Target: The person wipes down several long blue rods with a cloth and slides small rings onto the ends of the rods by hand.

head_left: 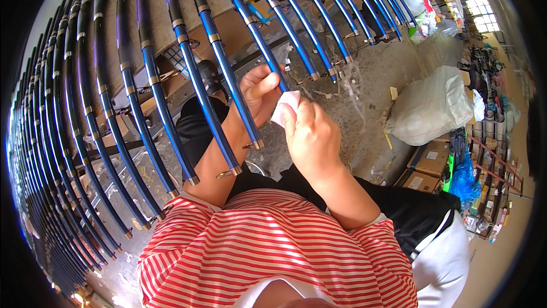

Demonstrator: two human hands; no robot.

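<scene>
A long row of glossy blue and black rods with gold-coloured bands, like fishing rods, hangs over a bench edge toward me. My left hand point(260, 93) is closed with thumb and fingers on one blue rod point(265, 49) near its lower end. Just below and to the right, my right hand point(314, 139) pinches a small folded white cloth or paper point(286, 107) against that rod's end. The cloth and fingers hide the tip. Close to my left forearm passes a neighbouring rod point(232, 85) with a small wire loop at its end.
More rods point(102, 97) crowd the left side, their ends close to my left arm. The bench point(233, 26) lies beyond. A big whitish sack point(430, 109) and cardboard boxes point(427, 160) stand on the floor to the right, before cluttered shelves point(493, 137).
</scene>
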